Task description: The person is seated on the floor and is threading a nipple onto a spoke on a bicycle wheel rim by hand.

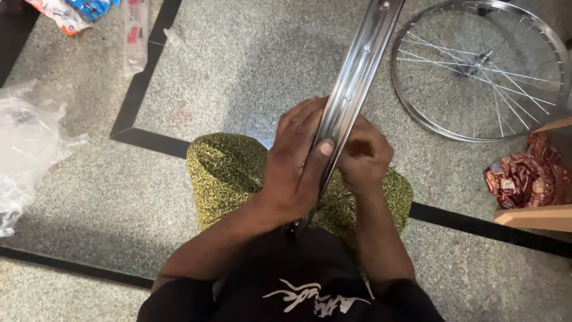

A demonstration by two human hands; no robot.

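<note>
A shiny metal bicycle rim (pixel 357 65) stands on edge between my knees and runs up out of the top of the frame. My left hand (pixel 295 161) wraps around the rim from the left, thumb pressed on its inner channel. On the right side of the rim my right hand (pixel 364 156) is closed in a fist against the metal; whatever it pinches is hidden by the fingers. Both hands rest above my knees, which are covered in olive patterned cloth (pixel 229 170).
A finished spoked wheel (pixel 479 65) lies flat on the speckled stone floor at upper right. Crumpled red wrapping (pixel 524 176) and a wooden piece (pixel 536 217) sit at the right edge. Clear plastic bags (pixel 27 143) lie at left, printed packets (pixel 134 33) at upper left.
</note>
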